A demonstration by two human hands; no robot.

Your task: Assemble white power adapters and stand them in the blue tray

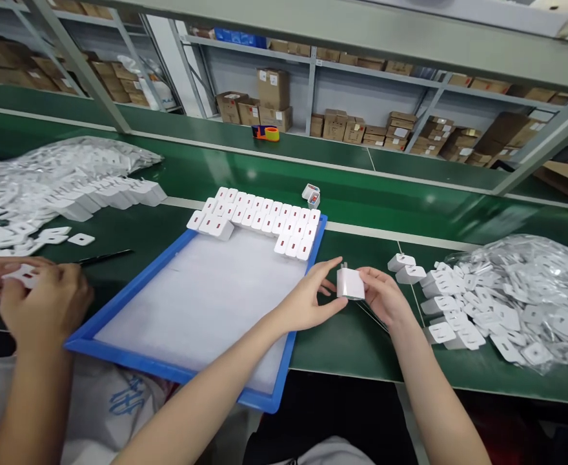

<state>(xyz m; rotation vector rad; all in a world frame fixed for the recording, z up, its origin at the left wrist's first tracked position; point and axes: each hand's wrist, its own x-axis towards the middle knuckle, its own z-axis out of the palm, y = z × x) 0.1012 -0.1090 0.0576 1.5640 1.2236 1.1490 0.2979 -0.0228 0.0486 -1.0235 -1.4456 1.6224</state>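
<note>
My right hand (pixel 385 294) pinches a white USB charger (pixel 350 284) by its right side, its metal prongs pointing up. My left hand (pixel 310 294) is open at the charger's left, thumb and fingers spread; the thumb tip is close to its lower edge, and I cannot tell whether it touches. Under my right hand a thin tweezers-like tool (pixel 372 316) lies on the bench, partly hidden. To the left is a blue-framed tray (pixel 192 310) with rows of white chargers (pixel 267 216) along its far side, red ports facing up.
A plastic bag of white cover pieces (pixel 540 297) lies right, with several white chargers (pixel 441 303) beside it. Left, a co-worker's hands (pixel 46 290) hold a white piece near another bag (pixel 71 161). Two chargers (pixel 312 195) stand behind the tray; orange tape (pixel 266 134) sits on the ledge.
</note>
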